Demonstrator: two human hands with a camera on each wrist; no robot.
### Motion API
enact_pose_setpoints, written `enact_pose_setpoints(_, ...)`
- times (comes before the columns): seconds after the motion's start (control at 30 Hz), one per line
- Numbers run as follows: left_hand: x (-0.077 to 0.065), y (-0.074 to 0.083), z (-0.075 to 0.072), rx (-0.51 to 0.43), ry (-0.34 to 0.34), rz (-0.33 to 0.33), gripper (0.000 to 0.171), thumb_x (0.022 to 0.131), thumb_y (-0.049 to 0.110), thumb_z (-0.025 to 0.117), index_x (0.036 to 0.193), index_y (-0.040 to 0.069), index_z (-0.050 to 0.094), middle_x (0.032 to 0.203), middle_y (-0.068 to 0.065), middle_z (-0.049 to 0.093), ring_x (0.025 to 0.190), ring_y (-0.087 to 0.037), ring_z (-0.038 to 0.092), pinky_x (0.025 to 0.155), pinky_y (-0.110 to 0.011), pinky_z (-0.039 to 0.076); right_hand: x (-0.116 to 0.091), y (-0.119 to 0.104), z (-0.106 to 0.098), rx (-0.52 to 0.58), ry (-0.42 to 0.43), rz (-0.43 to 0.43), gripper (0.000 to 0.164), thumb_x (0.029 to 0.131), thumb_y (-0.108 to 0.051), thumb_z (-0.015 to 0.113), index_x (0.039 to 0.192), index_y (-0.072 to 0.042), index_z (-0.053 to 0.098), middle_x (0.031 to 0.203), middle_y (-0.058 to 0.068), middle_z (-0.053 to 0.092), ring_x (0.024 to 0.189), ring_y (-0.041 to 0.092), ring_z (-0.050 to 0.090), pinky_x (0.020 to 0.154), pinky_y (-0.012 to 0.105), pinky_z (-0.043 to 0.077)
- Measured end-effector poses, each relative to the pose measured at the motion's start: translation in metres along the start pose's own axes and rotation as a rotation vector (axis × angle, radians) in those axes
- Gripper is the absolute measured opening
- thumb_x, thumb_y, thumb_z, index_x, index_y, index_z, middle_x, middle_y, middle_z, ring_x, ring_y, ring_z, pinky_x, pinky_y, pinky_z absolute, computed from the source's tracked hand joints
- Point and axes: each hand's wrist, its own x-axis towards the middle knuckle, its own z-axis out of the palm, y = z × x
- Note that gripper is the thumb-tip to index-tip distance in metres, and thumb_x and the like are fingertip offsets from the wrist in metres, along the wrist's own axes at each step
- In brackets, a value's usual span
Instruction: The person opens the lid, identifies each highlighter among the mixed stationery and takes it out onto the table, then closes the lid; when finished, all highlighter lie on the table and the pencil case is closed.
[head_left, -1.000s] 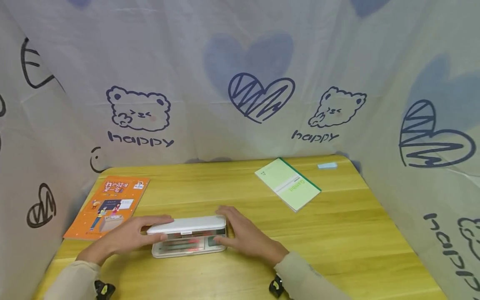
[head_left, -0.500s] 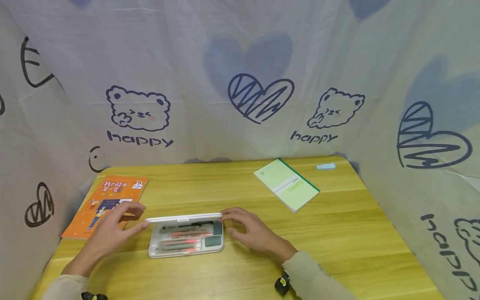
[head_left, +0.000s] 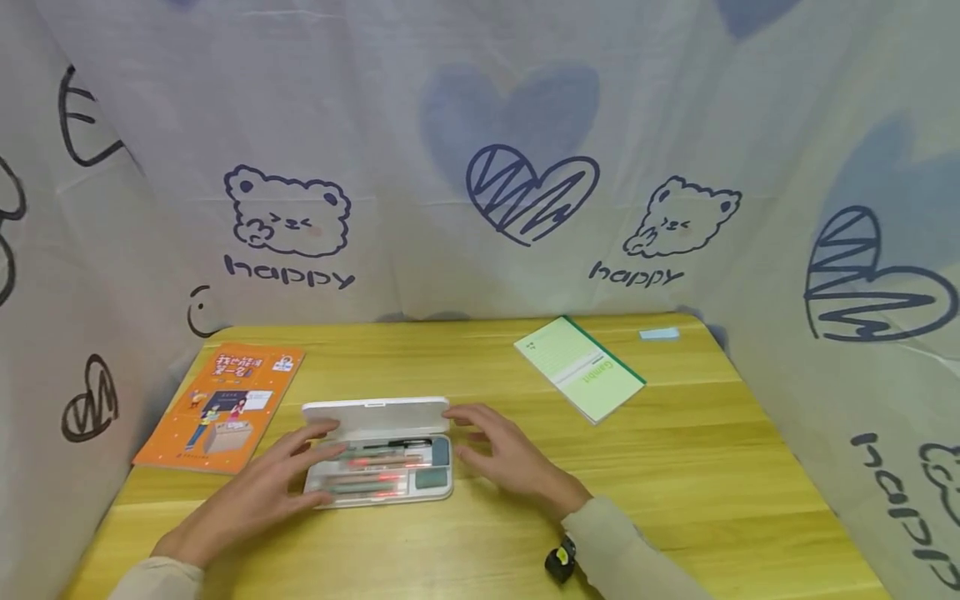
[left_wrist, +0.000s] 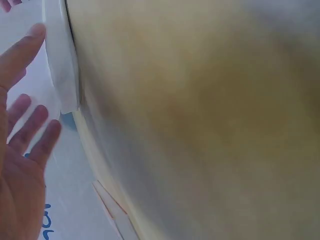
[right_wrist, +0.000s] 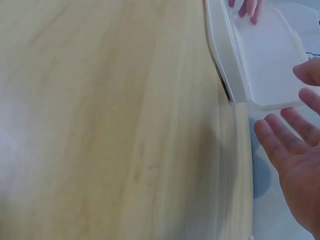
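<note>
A white pencil case (head_left: pixel 375 502) lies on the table with its lid (head_left: pixel 390 417) raised at the back. Inside are several slim pens or pencils, a black pen (head_left: pixel 408 443) along the rear and a grey-green block (head_left: pixel 431 477) at the right. My left hand (head_left: pixel 258 492) is at the case's left end, fingers spread over its edge and partly hiding the contents. My right hand (head_left: pixel 517 462) is relaxed at the right end, fingertips right at the lid's corner. In the right wrist view its fingers (right_wrist: pixel 280 135) extend beside the case, holding nothing.
An orange book (head_left: pixel 225 408) lies at the left of the wooden table (head_left: pixel 675 467). A pale green notebook (head_left: pixel 581 371) lies at the back right, with a small light blue piece (head_left: pixel 659 334) beyond it. Patterned cloth (head_left: pixel 405 250) surrounds the back and sides.
The lid has swung up and back from nearly closed, exposing the contents. My left hand has come off the lid, out leftward and back over the case's left end. The right hand stays near the lid.
</note>
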Motion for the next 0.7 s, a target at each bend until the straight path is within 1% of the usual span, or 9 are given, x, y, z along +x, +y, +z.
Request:
enact_pose_setpoints(0.07,0.002,-0.002,-0.001,-0.028,-0.045,-0.029,0.078,0.086,0.035,0.093,0.157,0.024,0.062,0.172,-0.004,0.044,0.148,-0.036,0.051,0.108,-0.062,0.057,0.003,0.000,0.001,0.006,0.021,0.007,0.052,0.108,-0.015,0.066,0.158,-0.015,0.054,0.161,0.009,0.054,0.146,0.033,0.058,0.118,0.048,0.054)
enact_pose_setpoints(0.13,0.005,-0.004,-0.003,-0.060,-0.096,-0.053,0.082,0.087,0.037,0.092,0.160,0.024,0.057,0.175,-0.007,0.038,0.148,-0.037,0.052,0.107,-0.064,0.057,0.005,0.000,0.004,-0.003,0.070,0.013,0.049,0.108,-0.013,0.066,0.156,-0.013,0.056,0.157,0.011,0.057,0.141,0.032,0.061,0.116,0.045,0.056)
enact_pose_setpoints(0.23,0.011,-0.007,-0.009,-0.129,-0.195,-0.095,0.086,0.089,0.043,0.089,0.164,0.023,0.052,0.179,-0.010,0.030,0.149,-0.041,0.051,0.107,-0.067,0.056,0.008,-0.002,0.009,-0.048,0.170,0.009,0.040,0.107,-0.008,0.066,0.146,-0.009,0.064,0.144,0.012,0.065,0.128,0.027,0.067,0.109,0.040,0.060)
enact_pose_setpoints(0.3,0.016,-0.009,-0.013,-0.175,-0.256,-0.120,0.088,0.090,0.046,0.087,0.165,0.020,0.050,0.180,-0.014,0.027,0.153,-0.047,0.045,0.110,-0.071,0.052,0.012,-0.006,0.015,-0.107,0.190,-0.004,0.032,0.107,-0.007,0.065,0.139,-0.007,0.069,0.132,0.010,0.070,0.118,0.021,0.069,0.103,0.035,0.062)
enact_pose_setpoints(0.37,0.021,-0.011,-0.018,-0.202,-0.311,-0.143,0.090,0.090,0.049,0.086,0.165,0.016,0.050,0.179,-0.016,0.027,0.156,-0.051,0.038,0.114,-0.074,0.047,0.016,-0.013,0.023,-0.186,0.153,-0.016,0.026,0.108,-0.010,0.064,0.133,-0.007,0.072,0.124,0.006,0.073,0.111,0.017,0.069,0.099,0.032,0.062)
enact_pose_setpoints(0.43,0.025,-0.012,-0.020,-0.215,-0.348,-0.152,0.091,0.089,0.049,0.086,0.164,0.012,0.051,0.178,-0.018,0.029,0.157,-0.053,0.034,0.116,-0.075,0.044,0.022,-0.020,0.031,-0.287,0.072,-0.022,0.024,0.110,-0.014,0.063,0.130,-0.008,0.074,0.118,0.004,0.074,0.108,0.014,0.068,0.098,0.031,0.061)
enact_pose_setpoints(0.5,0.028,-0.013,-0.021,-0.223,-0.375,-0.157,0.092,0.089,0.049,0.087,0.163,0.009,0.051,0.178,-0.018,0.030,0.156,-0.052,0.035,0.117,-0.074,0.044,0.027,-0.027,0.038,-0.410,-0.013,-0.017,0.025,0.111,-0.021,0.063,0.130,-0.010,0.076,0.116,0.001,0.074,0.105,0.012,0.065,0.096,0.029,0.059)
enact_pose_setpoints(0.6,0.030,-0.014,-0.019,-0.250,-0.389,-0.150,0.093,0.088,0.048,0.088,0.162,0.005,0.052,0.176,-0.019,0.032,0.154,-0.051,0.036,0.117,-0.074,0.043,0.032,-0.033,0.047,-0.589,-0.093,0.004,0.027,0.113,-0.026,0.062,0.130,-0.013,0.078,0.116,-0.001,0.074,0.102,0.012,0.061,0.092,0.028,0.055)
enact_pose_setpoints(0.7,0.031,-0.015,-0.018,-0.284,-0.397,-0.161,0.093,0.089,0.048,0.087,0.162,0.003,0.050,0.175,-0.020,0.034,0.155,-0.052,0.034,0.118,-0.075,0.041,0.036,-0.037,0.054,-0.696,-0.120,0.034,0.028,0.113,-0.029,0.061,0.128,-0.014,0.080,0.114,-0.001,0.075,0.097,0.011,0.059,0.088,0.025,0.052)
